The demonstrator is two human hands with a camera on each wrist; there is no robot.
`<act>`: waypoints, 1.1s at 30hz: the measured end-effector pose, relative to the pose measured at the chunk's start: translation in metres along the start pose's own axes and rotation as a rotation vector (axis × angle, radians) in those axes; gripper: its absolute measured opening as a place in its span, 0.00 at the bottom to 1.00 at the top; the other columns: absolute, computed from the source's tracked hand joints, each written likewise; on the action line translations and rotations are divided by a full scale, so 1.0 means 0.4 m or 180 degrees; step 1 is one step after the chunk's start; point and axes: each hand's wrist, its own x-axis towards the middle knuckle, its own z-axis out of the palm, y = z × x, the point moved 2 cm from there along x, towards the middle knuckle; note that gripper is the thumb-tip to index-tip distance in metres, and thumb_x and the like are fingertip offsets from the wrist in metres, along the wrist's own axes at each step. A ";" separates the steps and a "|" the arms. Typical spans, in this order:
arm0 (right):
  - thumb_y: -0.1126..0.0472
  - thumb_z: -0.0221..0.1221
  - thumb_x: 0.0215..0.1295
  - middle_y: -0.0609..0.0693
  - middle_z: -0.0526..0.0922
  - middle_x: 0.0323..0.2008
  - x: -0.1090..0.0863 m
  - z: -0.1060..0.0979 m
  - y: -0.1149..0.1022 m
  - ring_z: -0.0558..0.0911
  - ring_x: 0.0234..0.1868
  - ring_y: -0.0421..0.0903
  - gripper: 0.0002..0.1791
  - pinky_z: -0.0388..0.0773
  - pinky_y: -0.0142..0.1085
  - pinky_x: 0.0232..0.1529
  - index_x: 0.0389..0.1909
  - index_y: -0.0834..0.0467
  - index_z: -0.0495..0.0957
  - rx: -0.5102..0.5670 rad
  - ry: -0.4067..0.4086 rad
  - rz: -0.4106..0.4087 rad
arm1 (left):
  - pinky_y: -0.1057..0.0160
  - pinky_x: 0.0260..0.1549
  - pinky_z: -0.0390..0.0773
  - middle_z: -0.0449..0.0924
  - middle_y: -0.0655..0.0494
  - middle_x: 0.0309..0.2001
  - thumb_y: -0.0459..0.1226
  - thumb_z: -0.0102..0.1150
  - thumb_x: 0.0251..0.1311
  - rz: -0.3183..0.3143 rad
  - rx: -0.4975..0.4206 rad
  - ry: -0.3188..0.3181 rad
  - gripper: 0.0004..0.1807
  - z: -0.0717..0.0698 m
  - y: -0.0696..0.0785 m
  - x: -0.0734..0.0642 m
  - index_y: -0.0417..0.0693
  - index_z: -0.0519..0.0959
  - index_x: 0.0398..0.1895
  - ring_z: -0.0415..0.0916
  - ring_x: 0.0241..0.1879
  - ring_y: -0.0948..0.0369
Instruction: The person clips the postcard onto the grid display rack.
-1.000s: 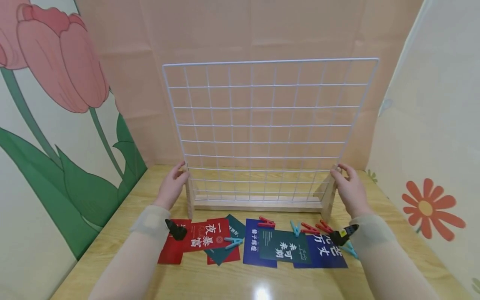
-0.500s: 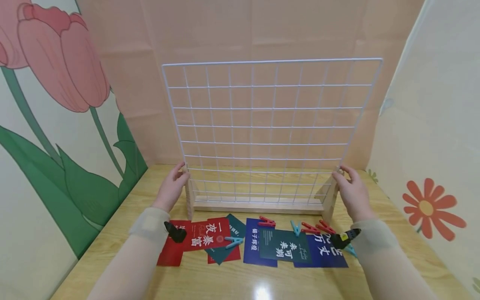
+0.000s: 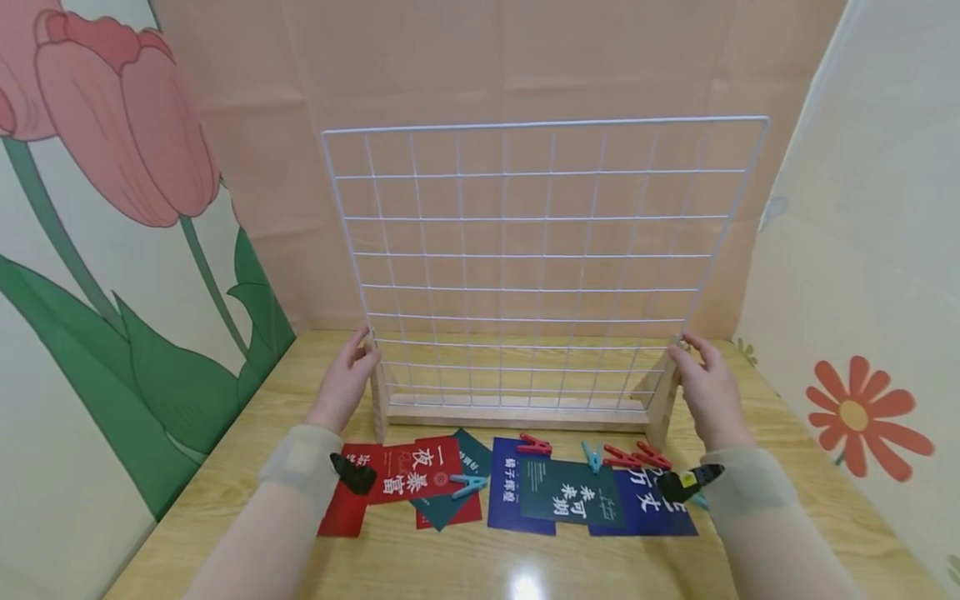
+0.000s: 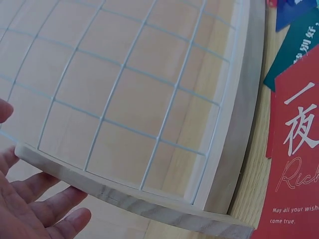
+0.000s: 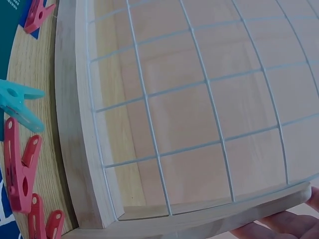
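A white wire grid (image 3: 504, 256) stands upright in a wooden stand (image 3: 517, 412) on the table. My left hand (image 3: 343, 379) holds the top of the left wooden upright (image 4: 124, 196), thumb to one side and fingers along its outer face. At the other end, my right hand (image 3: 707, 387) grips the top of the right upright (image 3: 662, 400). The right wrist view catches only some of my right fingers (image 5: 284, 224) at the upright's end; the thumb is hidden there.
In front of the stand lie overlapping red cards (image 3: 420, 469), green cards (image 3: 572, 493) and blue cards (image 3: 521, 521). Red clothespins (image 5: 20, 174) and turquoise clothespins (image 3: 468, 484) lie on and beside them. A plain pink sheet (image 3: 525, 58) hangs behind; printed walls flank the table (image 3: 450, 567).
The grid's right side and the right upright have shifted slightly to the right, along with my right hand. My left hand stays nearly in place. Cards and clothespins lie as before.
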 end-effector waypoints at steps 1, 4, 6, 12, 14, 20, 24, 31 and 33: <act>0.37 0.43 0.71 0.64 0.56 0.71 -0.001 0.000 0.000 0.64 0.62 0.62 0.39 0.67 0.44 0.46 0.76 0.52 0.48 0.0020 -0.0002 0.0004 | 0.37 0.63 0.54 0.53 0.47 0.73 0.62 0.46 0.64 -0.0001 -0.0012 0.0005 0.38 0.001 -0.002 -0.001 0.72 0.49 0.75 0.53 0.70 0.46; 0.38 0.44 0.71 0.63 0.53 0.72 -0.004 0.001 -0.002 0.63 0.64 0.61 0.39 0.68 0.44 0.47 0.76 0.52 0.46 0.0079 -0.0027 0.0003 | 0.37 0.62 0.55 0.54 0.47 0.72 0.62 0.47 0.64 0.0027 -0.0059 0.0037 0.37 0.003 -0.008 -0.002 0.73 0.49 0.74 0.53 0.69 0.45; 0.39 0.44 0.71 0.63 0.50 0.73 -0.007 0.002 -0.003 0.60 0.66 0.63 0.40 0.67 0.52 0.55 0.76 0.52 0.44 0.0137 -0.0047 -0.0013 | 0.37 0.62 0.56 0.54 0.48 0.72 0.62 0.48 0.64 0.0037 -0.0086 0.0049 0.38 0.005 -0.010 -0.004 0.73 0.49 0.75 0.54 0.69 0.46; 0.42 0.46 0.72 0.67 0.44 0.73 -0.024 0.009 -0.003 0.51 0.70 0.68 0.43 0.51 0.66 0.63 0.76 0.54 0.37 0.0290 -0.0033 -0.0077 | 0.40 0.63 0.56 0.53 0.48 0.72 0.57 0.49 0.66 -0.0067 -0.0290 0.0135 0.38 0.015 -0.015 -0.024 0.66 0.49 0.76 0.53 0.69 0.46; 0.41 0.47 0.72 0.68 0.45 0.72 -0.034 0.010 0.002 0.50 0.69 0.68 0.43 0.52 0.66 0.62 0.76 0.54 0.36 0.0227 0.0057 -0.0040 | 0.40 0.63 0.56 0.51 0.48 0.73 0.54 0.49 0.67 -0.0130 -0.0359 0.0166 0.37 0.018 -0.017 -0.036 0.64 0.48 0.76 0.52 0.69 0.46; 0.43 0.48 0.71 0.67 0.51 0.69 -0.076 0.013 0.031 0.54 0.66 0.65 0.42 0.58 0.60 0.60 0.76 0.55 0.39 0.0050 0.0376 0.0058 | 0.41 0.62 0.59 0.50 0.50 0.73 0.57 0.51 0.66 -0.0257 -0.0362 0.0301 0.40 0.026 -0.030 -0.079 0.61 0.48 0.76 0.53 0.68 0.48; 0.45 0.48 0.71 0.66 0.52 0.67 -0.111 0.022 0.048 0.56 0.65 0.64 0.41 0.60 0.59 0.59 0.75 0.55 0.40 0.0001 0.0459 0.0144 | 0.45 0.59 0.63 0.50 0.52 0.71 0.58 0.51 0.65 -0.0345 -0.0365 0.0401 0.40 0.030 -0.043 -0.111 0.61 0.49 0.76 0.55 0.65 0.51; 0.44 0.49 0.71 0.71 0.52 0.66 -0.159 0.028 0.081 0.56 0.64 0.68 0.43 0.58 0.63 0.58 0.75 0.59 0.38 -0.0234 0.0259 0.0203 | 0.50 0.54 0.66 0.51 0.51 0.68 0.57 0.52 0.64 -0.0420 -0.0295 0.0453 0.38 0.047 -0.070 -0.164 0.58 0.53 0.74 0.54 0.62 0.51; 0.43 0.48 0.71 0.72 0.52 0.66 -0.171 0.027 0.094 0.56 0.64 0.69 0.44 0.58 0.64 0.58 0.75 0.60 0.38 -0.0338 0.0115 0.0214 | 0.50 0.54 0.67 0.52 0.51 0.68 0.58 0.53 0.63 -0.0444 -0.0281 0.0405 0.39 0.054 -0.078 -0.179 0.57 0.54 0.73 0.54 0.61 0.51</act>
